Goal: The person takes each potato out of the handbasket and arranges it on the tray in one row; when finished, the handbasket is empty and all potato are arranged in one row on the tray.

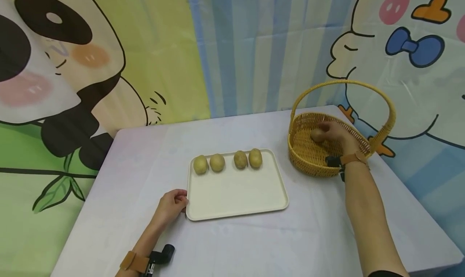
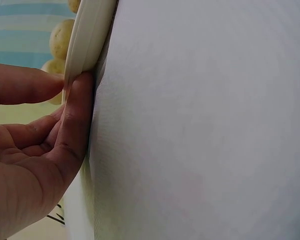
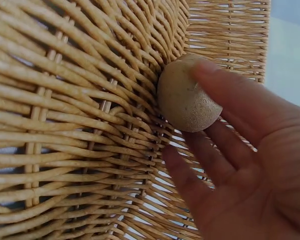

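My left hand (image 1: 170, 207) pinches the left rim of a cream rectangular tray (image 1: 236, 198). In the left wrist view the thumb (image 2: 30, 85) lies at the top of the rim and a finger (image 2: 76, 117) reaches under it. Several potatoes (image 1: 217, 162) stand in a row along the tray's far side, in two pairs with a gap between. Inside a wicker basket (image 1: 308, 166), my right hand (image 1: 336, 135) holds another potato (image 3: 189, 95). Its thumb (image 3: 224, 82) is on the potato's upper side, the fingers curl beneath, and the potato is close to the woven bottom.
The basket's tall arched handle (image 1: 339, 82) rises over my right wrist, and the basket stands near the right edge of the white-covered table (image 1: 145, 160). A cartoon-printed curtain (image 1: 247, 47) hangs behind the table. Both wrists wear brown straps (image 1: 134, 262) with small black cameras.
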### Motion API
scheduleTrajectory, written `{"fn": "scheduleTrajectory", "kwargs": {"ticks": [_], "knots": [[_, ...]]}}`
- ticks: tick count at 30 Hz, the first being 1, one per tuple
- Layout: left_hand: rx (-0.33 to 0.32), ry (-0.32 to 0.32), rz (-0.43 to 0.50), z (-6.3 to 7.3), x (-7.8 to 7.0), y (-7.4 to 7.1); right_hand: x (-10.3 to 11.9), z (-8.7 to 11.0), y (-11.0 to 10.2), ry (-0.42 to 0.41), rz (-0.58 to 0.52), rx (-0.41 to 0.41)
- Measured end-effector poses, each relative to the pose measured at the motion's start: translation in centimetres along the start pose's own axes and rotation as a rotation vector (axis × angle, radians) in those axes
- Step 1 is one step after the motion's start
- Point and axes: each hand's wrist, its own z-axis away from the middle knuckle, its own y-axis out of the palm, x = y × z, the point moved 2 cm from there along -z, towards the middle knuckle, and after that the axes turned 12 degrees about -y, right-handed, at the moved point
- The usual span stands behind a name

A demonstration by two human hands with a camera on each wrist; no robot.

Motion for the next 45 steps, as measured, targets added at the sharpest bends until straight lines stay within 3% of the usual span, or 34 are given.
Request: {"fn": "scheduleTrajectory", "kwargs": {"ticks": [6, 14, 18, 27, 38, 45], "knots": [[0.002, 0.001, -0.029, 0.0, -0.2, -0.1, -0.3, 0.0, 0.1, 0.014, 0.023, 0.038], [0.001, 0.017, -0.044, -0.3, -0.1, -0.1, 0.1, 0.0, 0.2, 0.055, -0.010, -0.007], [0.005, 0.017, -0.046, -0.3, -0.1, -0.2, 1.1, 0.0, 0.0, 0.038, -0.019, -0.040], [0.016, 0.012, -0.051, -0.3, -0.2, -0.2, 4.3, 0.2, -1.3, -0.082, 0.020, -0.159], [0.026, 0.017, -0.057, -0.5, -0.4, -0.3, 9.3, 3.7, -2.1, -0.099, -0.009, -0.241], [0.030, 0.005, -0.061, -0.4, -0.3, -0.2, 13.6, 5.4, -1.0, -0.240, -0.054, -0.245]]}}
